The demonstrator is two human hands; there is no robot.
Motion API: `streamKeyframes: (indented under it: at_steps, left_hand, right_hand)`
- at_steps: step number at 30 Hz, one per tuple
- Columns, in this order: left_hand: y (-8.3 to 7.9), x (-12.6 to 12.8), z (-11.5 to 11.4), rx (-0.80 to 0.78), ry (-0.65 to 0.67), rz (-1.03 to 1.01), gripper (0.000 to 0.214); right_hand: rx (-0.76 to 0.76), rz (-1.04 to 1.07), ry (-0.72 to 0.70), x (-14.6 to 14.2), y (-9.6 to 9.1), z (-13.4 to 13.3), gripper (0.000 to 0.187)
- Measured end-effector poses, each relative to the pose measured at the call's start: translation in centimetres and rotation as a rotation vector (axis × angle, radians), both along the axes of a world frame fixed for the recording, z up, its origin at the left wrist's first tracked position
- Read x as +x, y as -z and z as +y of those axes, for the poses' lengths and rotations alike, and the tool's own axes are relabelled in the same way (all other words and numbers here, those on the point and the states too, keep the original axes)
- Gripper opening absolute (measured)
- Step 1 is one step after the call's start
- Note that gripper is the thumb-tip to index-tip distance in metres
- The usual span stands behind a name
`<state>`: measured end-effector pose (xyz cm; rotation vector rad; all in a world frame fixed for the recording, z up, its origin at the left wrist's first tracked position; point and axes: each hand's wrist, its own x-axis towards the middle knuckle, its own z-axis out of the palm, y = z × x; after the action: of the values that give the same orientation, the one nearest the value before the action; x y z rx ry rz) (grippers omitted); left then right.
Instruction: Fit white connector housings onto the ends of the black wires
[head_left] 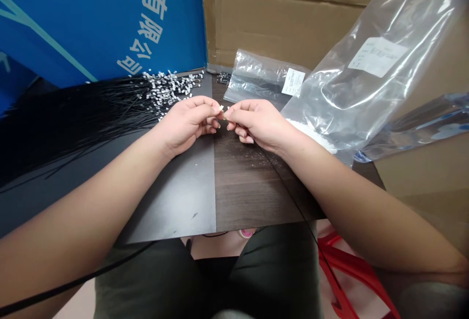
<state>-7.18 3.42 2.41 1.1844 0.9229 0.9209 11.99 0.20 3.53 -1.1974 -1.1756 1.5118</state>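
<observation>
**A Tight Pinch With Little Room for Slips**

The main risk sits at the fingertips. The small white connector (222, 108) is tiny and mostly hidden, so a slight loosening of the pinch could drop it onto the dark tabletop (249, 192), where it could bounce or roll away. Uneven pressure or a sideways twist could bend or damage it. The thin black wire (289, 192) running down across the table and over its near edge is another hazard: if a forearm or sleeve snagged it, the tug could pull the connector out of the fingers. The bundle of black wires (91, 118) and the heap of white connectors (170, 89) lie close to the left hand, so a careless sweep of the wrist could scatter them.

The left hand (186, 123) and right hand (256, 123) meet at the middle of the table, with both forearms angled inward from the near edge and the wrists raised slightly. Each thumb and forefinger press together around the connector, while the other fingers curl loosely under the palms. The fingers cover too much to tell exactly how each hand holds the connector or wire. The connector sits between the fingertips, just above the table and nearer the far edge.
</observation>
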Motion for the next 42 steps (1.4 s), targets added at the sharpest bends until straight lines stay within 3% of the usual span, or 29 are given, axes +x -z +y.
streamKeyframes:
  at_steps: [9,21,33,42]
  left_hand:
    - [-0.24,-0.53,0.22,0.055,0.084,0.016,0.029]
    - [0.13,-0.77,0.42,0.127,0.103,0.024,0.034]
    - [0.02,-0.68,0.25,0.126,0.038,0.056,0.028]
    - [0.08,-0.75,0.32,0.108,0.066,0.038,0.023]
  right_hand:
    - [-0.023,0.085,-0.078,0.42,-0.25,-0.06,0.018]
    - [-0.009,0.065,-0.077,0.23,-0.32,-0.17,0.022]
    - [0.015,-0.012,-0.05,0.32,-0.21,-0.09,0.023]
    - [0.008,-0.024,-0.045,0.31,-0.18,-0.04,0.023]
